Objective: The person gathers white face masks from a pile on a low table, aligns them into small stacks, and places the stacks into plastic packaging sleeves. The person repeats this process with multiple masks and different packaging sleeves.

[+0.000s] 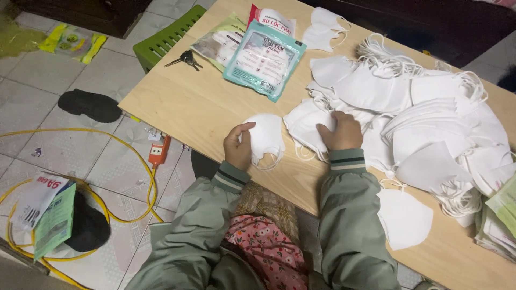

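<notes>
**Two hands among white face masks on a wooden desk**

The left hand (238,145) curls around the edge of a folded white mask (263,137) lying on the desk (183,107), its grip closed on that mask. The right hand (339,130) presses down on the near side of a big heap of masks (424,129); I cannot tell whether its fingers pinch one. Sealed mask packets (264,58) and a bunch of keys (185,58) lie farther up the desk. One lone mask (403,217) sits near the front edge.
</notes>
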